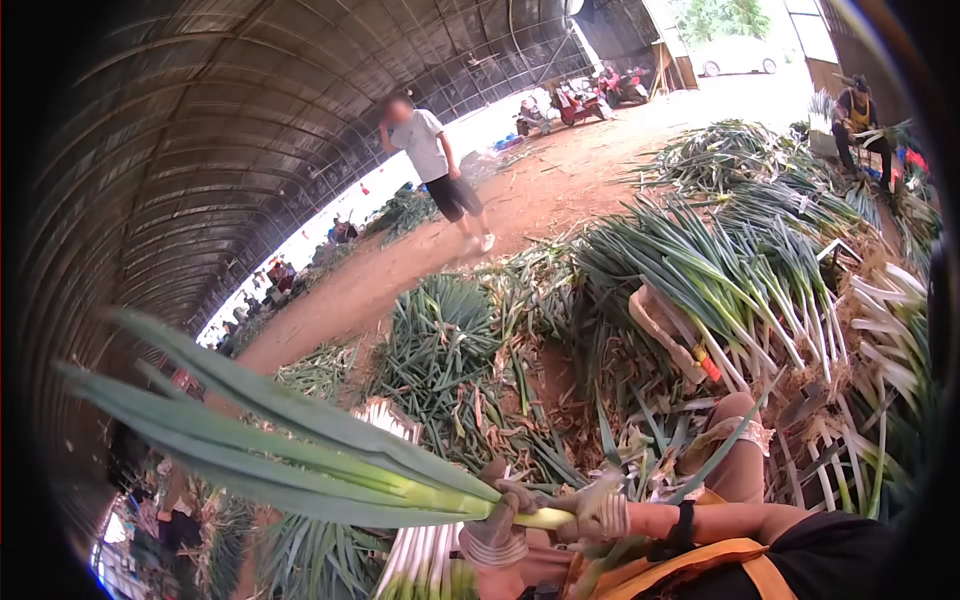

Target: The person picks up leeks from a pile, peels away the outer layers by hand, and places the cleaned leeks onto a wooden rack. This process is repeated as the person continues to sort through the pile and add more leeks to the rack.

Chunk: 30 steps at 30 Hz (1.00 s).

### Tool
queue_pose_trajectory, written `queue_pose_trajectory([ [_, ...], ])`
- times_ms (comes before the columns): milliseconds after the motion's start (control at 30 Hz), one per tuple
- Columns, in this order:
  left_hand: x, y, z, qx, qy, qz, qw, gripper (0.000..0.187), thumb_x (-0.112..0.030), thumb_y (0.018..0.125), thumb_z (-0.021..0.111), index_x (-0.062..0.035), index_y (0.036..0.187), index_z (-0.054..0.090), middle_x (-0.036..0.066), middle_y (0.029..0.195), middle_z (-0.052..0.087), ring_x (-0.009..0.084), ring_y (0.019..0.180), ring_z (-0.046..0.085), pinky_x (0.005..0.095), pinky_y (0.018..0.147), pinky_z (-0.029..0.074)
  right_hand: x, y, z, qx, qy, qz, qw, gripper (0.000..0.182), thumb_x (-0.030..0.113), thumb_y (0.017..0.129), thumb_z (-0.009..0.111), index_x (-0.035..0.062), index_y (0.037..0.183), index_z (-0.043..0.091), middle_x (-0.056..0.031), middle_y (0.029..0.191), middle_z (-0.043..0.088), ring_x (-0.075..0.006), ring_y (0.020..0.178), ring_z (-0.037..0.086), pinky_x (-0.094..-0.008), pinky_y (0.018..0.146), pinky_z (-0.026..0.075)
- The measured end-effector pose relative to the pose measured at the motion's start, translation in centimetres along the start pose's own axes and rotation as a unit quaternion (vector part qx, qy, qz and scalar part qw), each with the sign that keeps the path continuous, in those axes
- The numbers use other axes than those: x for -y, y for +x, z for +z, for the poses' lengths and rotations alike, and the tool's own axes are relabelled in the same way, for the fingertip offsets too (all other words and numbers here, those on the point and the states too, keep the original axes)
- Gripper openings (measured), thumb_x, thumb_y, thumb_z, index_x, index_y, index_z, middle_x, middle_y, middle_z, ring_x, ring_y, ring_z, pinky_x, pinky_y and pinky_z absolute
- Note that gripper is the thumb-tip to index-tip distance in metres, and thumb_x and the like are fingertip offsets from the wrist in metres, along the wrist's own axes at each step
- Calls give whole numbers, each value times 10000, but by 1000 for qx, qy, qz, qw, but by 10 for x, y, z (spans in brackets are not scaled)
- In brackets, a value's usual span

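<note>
A large green onion [330,465] lies across the lower view, its long leaves fanning to the left. My gloved left hand [495,530] is closed around it where the leaves meet the stalk. My gloved right hand [597,510] is closed on the lower pale part, just right of the left hand. A strip of its stalk shows between the two hands; the root end is hidden by the right hand. White stalks of bundled green onions [425,560] lie below the left hand.
A pile of green onions [700,270] lies to the right, beside a box edge [660,330]. Trimmed leaves [440,330] are heaped ahead. A person [430,150] stands on the dirt path, and another person [862,125] sits far right. Motorbikes [580,105] are parked behind.
</note>
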<state>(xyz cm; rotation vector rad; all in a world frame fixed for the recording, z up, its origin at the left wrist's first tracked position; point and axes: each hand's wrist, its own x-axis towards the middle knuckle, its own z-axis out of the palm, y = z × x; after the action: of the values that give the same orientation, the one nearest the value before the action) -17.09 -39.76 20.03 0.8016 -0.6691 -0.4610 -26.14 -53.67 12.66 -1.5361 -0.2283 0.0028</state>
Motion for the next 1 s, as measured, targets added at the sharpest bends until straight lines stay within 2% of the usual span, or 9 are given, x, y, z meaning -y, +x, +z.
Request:
queue_pose_trajectory([
  [133, -1, 11, 12, -102, 58, 74, 990, 442, -43, 785, 632, 33, 1160, 412, 88, 658, 522, 186, 573, 524, 373, 579, 489, -6, 27, -5, -161, 235, -36, 958, 289, 264, 891, 522, 11, 1010, 594, 14, 820, 594, -91, 745, 519, -265, 628, 448],
  [233, -3, 15, -5, -110, 60, 118, 985, 400, -5, 783, 621, 56, 1129, 429, 86, 651, 526, 184, 555, 530, 358, 552, 495, -76, 36, -37, -211, -81, -30, 974, 280, 263, 880, 525, 13, 981, 601, -63, 803, 634, -169, 725, 590, -309, 618, 467],
  [367, -43, 19, -12, -132, 160, 146, 967, 429, -14, 760, 637, 7, 1122, 407, 56, 589, 469, 169, 489, 468, 352, 505, 477, -134, -3, -94, -118, -515, 243, 814, 357, 375, 822, 524, 41, 869, 643, -190, 784, 620, -334, 715, 610, -393, 619, 470],
  [467, -77, 15, -1, -183, 178, 152, 955, 496, -22, 750, 649, 19, 1169, 387, 53, 573, 466, 169, 452, 455, 339, 474, 472, -307, -70, -161, -143, -514, 408, 741, 315, 303, 776, 548, 65, 948, 661, -136, 959, 643, -270, 842, 625, -379, 732, 487],
  [567, -89, 13, -5, -155, 103, 126, 975, 522, 6, 747, 626, 33, 1201, 369, 64, 573, 471, 168, 441, 453, 332, 474, 476, -201, -59, -153, 107, -437, 472, 758, 424, 364, 674, 688, 107, 1010, 659, -105, 997, 641, -265, 879, 610, -389, 772, 467],
  [667, -75, 14, 13, -226, 161, 96, 956, 472, 68, 727, 575, 32, 1157, 386, 69, 577, 482, 170, 458, 481, 346, 464, 482, -214, -21, -139, 60, -538, 215, 812, 431, 357, 661, 708, 75, 980, 639, -121, 919, 647, -293, 762, 616, -350, 676, 481],
  [767, -49, 24, -16, -214, 252, 92, 939, 390, 91, 708, 554, -8, 1071, 452, 71, 577, 485, 175, 464, 479, 331, 478, 460, -142, 13, -97, -21, -183, -15, 983, 587, 361, 783, 644, 10, 1221, 471, -167, 1155, 563, -223, 1031, 559, -312, 874, 443],
  [833, -43, 28, 23, -236, 72, 89, 965, 343, 104, 695, 534, -14, 1011, 466, 66, 577, 474, 176, 447, 467, 335, 449, 448, -37, 10, -55, -3, -4, 28, 1000, 682, 281, 780, 670, -10, 1304, 344, -161, 1224, 506, -199, 1150, 459, -301, 941, 380],
  [1000, 1, 35, 23, -246, 70, 45, 966, 460, 10, 715, 651, -28, 1130, 455, 65, 741, 529, 190, 589, 545, 396, 576, 509, 14, 18, -13, -89, -237, -67, 965, 645, 291, 740, 680, 100, 1276, 375, -113, 833, 588, -144, 714, 552, -294, 629, 452],
])
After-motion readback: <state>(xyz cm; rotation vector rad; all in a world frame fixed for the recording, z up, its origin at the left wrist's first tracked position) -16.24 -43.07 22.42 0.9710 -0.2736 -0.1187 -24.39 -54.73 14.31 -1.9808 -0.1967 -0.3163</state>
